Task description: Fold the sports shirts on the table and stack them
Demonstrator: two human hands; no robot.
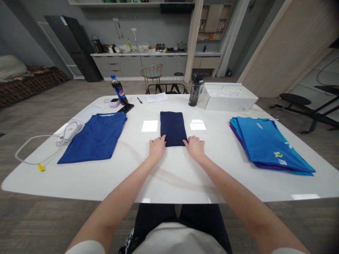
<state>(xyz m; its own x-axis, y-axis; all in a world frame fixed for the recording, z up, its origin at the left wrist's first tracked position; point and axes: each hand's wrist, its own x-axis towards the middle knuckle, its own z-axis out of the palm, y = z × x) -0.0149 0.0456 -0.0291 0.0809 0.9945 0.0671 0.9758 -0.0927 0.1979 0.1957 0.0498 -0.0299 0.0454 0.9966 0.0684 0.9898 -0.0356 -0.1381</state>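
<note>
A dark navy cloth [173,127], folded into a neat upright rectangle, lies flat on the white table in front of me. My left hand [157,147] rests at its near left corner, thumb touching the cloth's edge and the other fingers bent on the tabletop beside it. At the near right corner is my right hand [195,146], placed the same way with its thumb against the edge. Both hands have thumb and fingers apart, with no cloth visibly gripped. To the left a blue shirt [95,137] is spread, folded flat. On the right lies a stack of blue and purple shirts [267,141].
Along the far side of the table [127,180] stand a cola bottle [119,90], a phone [126,108], a pen [139,100], papers [157,97], a dark water bottle [195,90] and a white box [229,97]. A white cable [31,163] hangs over the left edge.
</note>
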